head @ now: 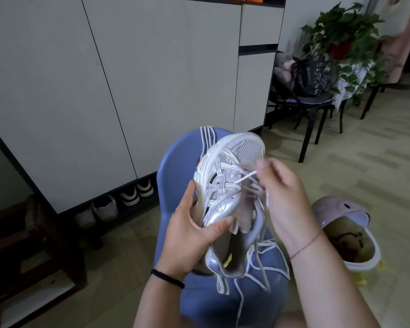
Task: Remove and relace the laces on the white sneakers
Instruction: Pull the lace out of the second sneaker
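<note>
A white and silver sneaker [225, 183] is held in the air above a blue plastic chair [175, 166], toe pointing away from me. My left hand [194, 230] grips its side and sole near the heel, thumb across the upper. My right hand [284, 195] pinches the tip of a white lace [245, 177] near the eyelets over the tongue. Loose lengths of lace [268, 259] hang down from the shoe onto the chair seat. More white lace [207, 138] is draped over the chair's back edge.
A tall white cabinet [128, 79] stands at the left with several shoes [118, 202] underneath it. On the floor at the right sits a pink bin [348, 230]. Behind it, a black chair [310, 110] carries a bag, next to a potted plant [343, 31].
</note>
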Demonstrator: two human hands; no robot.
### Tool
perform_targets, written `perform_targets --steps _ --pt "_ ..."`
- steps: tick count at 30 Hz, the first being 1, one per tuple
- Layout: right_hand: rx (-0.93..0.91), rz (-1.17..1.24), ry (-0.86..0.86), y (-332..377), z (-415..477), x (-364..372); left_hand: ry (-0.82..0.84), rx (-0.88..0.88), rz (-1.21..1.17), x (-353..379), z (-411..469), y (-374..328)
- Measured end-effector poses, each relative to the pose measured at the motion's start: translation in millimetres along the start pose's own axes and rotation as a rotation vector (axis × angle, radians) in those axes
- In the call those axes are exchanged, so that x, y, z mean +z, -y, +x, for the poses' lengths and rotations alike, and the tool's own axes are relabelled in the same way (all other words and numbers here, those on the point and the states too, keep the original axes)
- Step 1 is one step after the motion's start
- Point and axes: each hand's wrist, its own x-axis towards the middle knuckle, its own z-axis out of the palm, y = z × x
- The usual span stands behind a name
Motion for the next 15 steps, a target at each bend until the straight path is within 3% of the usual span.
perform_targets --steps 3,6,8,10,12,15 --pt "0.11 0.531 -0.219 7 6 -7 0.005 -0.004 -0.064 2 0 -2" --pt "0.197 0.783 -0.289 10 14 -21 0.017 0.0 -0.089 1 0 4" --pt "0.181 0.667 -0.337 10 15 -27 0.01 -0.006 -0.108 -2 0 5" --pt "0.126 0.357 -0.332 6 13 -28 -0.012 -0.024 -0.149 -3 1 3" --pt "0.086 0.073 -0.221 -2 10 -25 -0.032 -0.039 -0.203 -3 2 2" --pt "0.096 -0.06 -0.068 -8 6 -17 -0.035 -0.046 -0.255 -3 3 2"
